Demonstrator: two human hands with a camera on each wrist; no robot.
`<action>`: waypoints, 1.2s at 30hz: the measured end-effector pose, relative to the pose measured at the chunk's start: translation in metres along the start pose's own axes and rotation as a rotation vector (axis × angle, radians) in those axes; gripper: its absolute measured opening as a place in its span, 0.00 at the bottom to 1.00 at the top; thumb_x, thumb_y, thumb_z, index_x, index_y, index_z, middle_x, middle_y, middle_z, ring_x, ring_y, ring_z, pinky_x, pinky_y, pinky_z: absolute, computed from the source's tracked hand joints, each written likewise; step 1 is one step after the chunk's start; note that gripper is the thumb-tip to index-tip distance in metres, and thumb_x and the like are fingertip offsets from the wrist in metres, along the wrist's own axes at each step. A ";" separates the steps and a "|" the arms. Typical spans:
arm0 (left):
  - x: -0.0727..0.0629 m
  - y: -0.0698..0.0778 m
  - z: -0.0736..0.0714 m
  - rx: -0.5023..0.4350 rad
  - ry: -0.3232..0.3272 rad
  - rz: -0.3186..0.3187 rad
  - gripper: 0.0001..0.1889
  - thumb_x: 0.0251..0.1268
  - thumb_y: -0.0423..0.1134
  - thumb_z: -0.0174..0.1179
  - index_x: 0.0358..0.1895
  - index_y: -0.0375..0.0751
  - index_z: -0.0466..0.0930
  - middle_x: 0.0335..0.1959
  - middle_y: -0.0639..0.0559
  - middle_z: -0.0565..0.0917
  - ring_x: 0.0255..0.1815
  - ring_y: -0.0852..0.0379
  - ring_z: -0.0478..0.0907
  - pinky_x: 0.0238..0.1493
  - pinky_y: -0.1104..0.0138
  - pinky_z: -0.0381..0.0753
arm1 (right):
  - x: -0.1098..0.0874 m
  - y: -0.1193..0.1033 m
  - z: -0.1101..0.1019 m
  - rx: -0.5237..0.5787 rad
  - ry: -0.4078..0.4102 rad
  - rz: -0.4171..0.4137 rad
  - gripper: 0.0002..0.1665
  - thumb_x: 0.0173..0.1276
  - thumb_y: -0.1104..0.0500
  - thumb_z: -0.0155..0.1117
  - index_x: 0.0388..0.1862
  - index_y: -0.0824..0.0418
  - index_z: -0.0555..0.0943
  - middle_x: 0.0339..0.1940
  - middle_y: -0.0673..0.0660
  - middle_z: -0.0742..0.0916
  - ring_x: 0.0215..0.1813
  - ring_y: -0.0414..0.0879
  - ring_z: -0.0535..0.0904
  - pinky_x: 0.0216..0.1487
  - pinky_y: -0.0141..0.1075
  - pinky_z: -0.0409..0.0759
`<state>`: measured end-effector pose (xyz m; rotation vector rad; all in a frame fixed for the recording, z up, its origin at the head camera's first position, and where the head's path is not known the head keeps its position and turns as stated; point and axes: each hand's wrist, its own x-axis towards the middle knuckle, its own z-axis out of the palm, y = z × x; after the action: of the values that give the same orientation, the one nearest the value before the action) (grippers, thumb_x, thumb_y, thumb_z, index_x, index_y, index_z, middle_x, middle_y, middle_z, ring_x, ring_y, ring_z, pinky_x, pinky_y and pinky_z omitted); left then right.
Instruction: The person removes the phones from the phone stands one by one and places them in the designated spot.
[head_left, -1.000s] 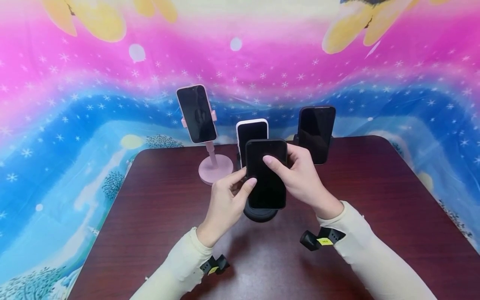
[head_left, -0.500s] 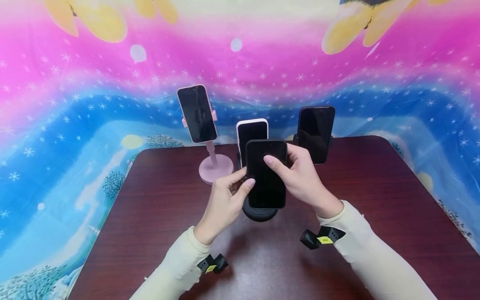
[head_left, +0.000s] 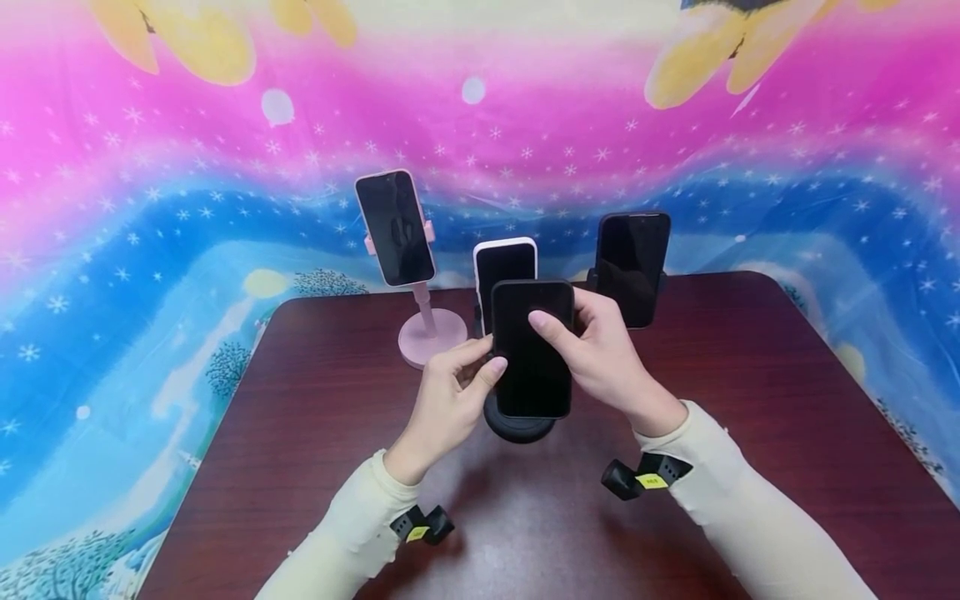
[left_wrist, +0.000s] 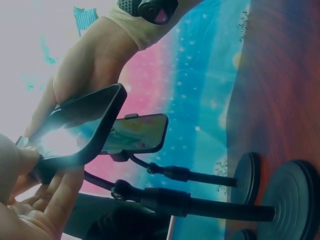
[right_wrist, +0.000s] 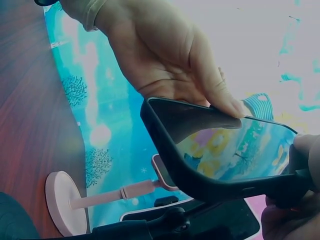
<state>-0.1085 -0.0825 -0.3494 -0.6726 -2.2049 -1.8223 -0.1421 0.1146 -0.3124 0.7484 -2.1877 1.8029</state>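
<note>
A black-cased phone (head_left: 532, 383) faces me, dark screen forward, above a black round stand base (head_left: 519, 429). My left hand (head_left: 442, 400) holds its left edge, with the thumb in front and fingers behind. On the upper right side, my right hand (head_left: 611, 358) grips the phone, its thumb lying over the screen. From the left wrist, the stand's black post (left_wrist: 215, 207) runs from the base up behind the phone, where a dark clamp part (left_wrist: 45, 174) shows by the fingers. The right wrist view shows bright reflections on the screen (right_wrist: 235, 147); the right fingers are partly out of frame.
Left at the back, a pink stand (head_left: 432, 337) bears a phone (head_left: 395, 227). A white-edged phone (head_left: 506, 258) stands directly behind the held one, partly covered. Back right, another black phone (head_left: 633, 262) stands upright. The reddish-brown table (head_left: 315, 417) meets a patterned cloth backdrop (head_left: 495, 150).
The left hand and forearm have shifted slightly left and the left thumb has slid a little toward the phone's edge. The phone and right hand stay nearly still.
</note>
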 end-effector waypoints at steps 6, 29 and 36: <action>0.001 -0.003 -0.001 -0.020 -0.001 0.015 0.18 0.70 0.28 0.61 0.62 0.32 0.81 0.38 0.38 0.83 0.31 0.63 0.76 0.34 0.74 0.81 | 0.000 -0.002 0.000 0.002 0.007 -0.002 0.10 0.72 0.66 0.64 0.48 0.69 0.85 0.37 0.45 0.89 0.36 0.40 0.88 0.38 0.35 0.89; 0.004 -0.009 -0.004 -0.129 -0.026 0.052 0.17 0.69 0.23 0.58 0.59 0.22 0.78 0.35 0.32 0.79 0.30 0.65 0.76 0.34 0.70 0.84 | 0.002 -0.001 0.000 0.016 0.020 0.014 0.10 0.73 0.65 0.63 0.46 0.72 0.85 0.35 0.53 0.89 0.35 0.40 0.89 0.37 0.34 0.89; 0.005 -0.010 -0.004 -0.158 -0.043 0.039 0.17 0.69 0.23 0.58 0.59 0.21 0.78 0.34 0.32 0.78 0.32 0.66 0.77 0.35 0.70 0.84 | 0.004 -0.002 -0.002 0.028 0.003 0.055 0.12 0.75 0.63 0.62 0.48 0.71 0.85 0.35 0.44 0.90 0.36 0.41 0.89 0.39 0.35 0.89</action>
<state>-0.1184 -0.0867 -0.3553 -0.7861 -2.0745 -1.9953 -0.1445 0.1152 -0.3083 0.6977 -2.2060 1.8629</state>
